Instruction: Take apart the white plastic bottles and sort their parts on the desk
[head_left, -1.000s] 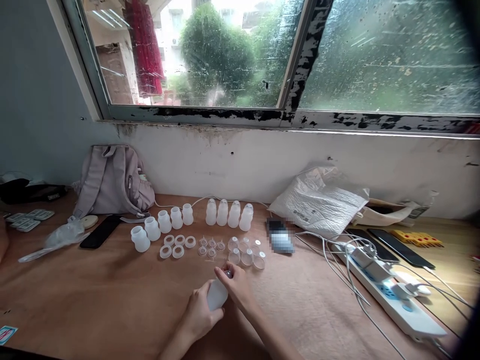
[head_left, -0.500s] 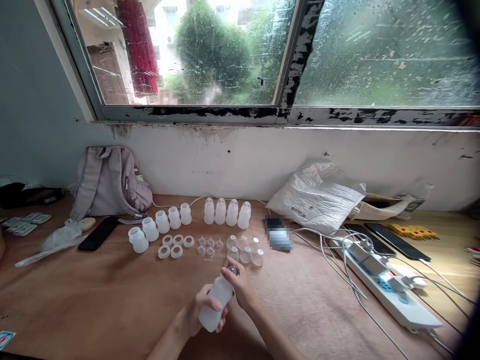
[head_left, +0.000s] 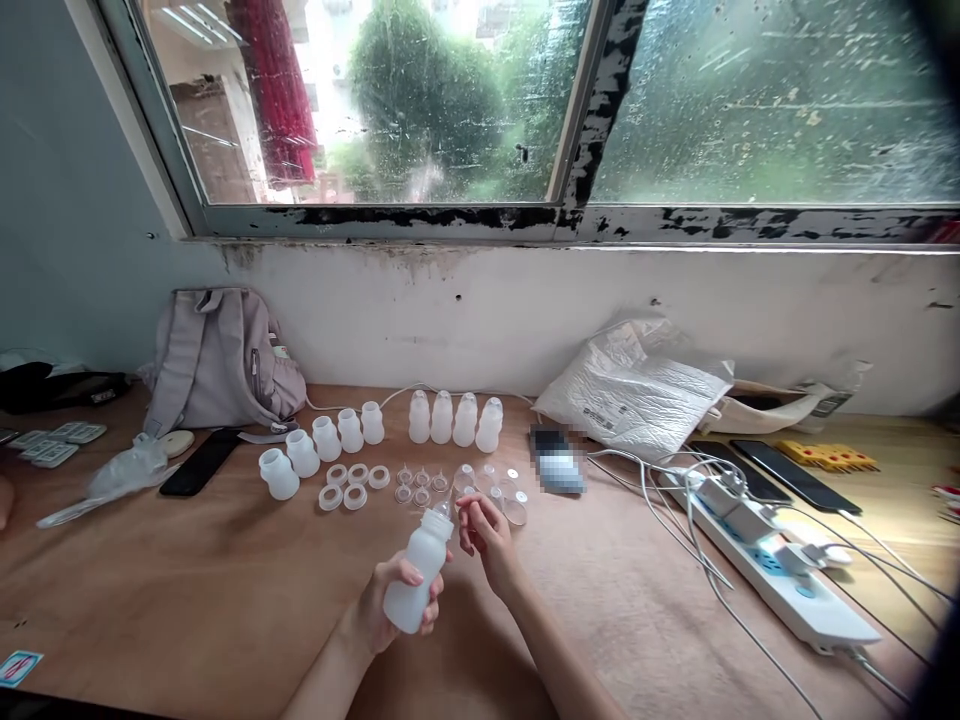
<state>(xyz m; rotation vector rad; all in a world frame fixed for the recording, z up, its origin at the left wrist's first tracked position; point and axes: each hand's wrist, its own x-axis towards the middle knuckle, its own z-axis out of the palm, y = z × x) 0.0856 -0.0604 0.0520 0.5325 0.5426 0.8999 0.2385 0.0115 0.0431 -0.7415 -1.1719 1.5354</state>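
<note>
A frosted white baby bottle point(head_left: 414, 580) is in my left hand point(head_left: 382, 605), whose fingers wrap round its body. It leans up to the right, with a ring round its neck and a clear nipple point(head_left: 443, 508) on top. My right hand point(head_left: 489, 535) is just right of the nipple, apart from it, with fingers loosely bent and nothing visible in them. Clear dome caps point(head_left: 515, 511) lie behind that hand, which hides some of them. Left of the caps are several loose nipples point(head_left: 421, 496) and several white rings point(head_left: 355, 497).
Several open bottles point(head_left: 303, 455) stand at back left, and several capped bottles point(head_left: 466, 420) at back centre. A backpack point(head_left: 217, 360), a black phone point(head_left: 201, 463) and a plastic bag point(head_left: 124, 475) are at left. Right lie a silver mailer bag point(head_left: 634, 390), cables and a power strip point(head_left: 780, 570).
My right hand has let go of the nipple and moved slightly up and right. My left hand has shifted the bottle a little left, so its neck and ring now show.
</note>
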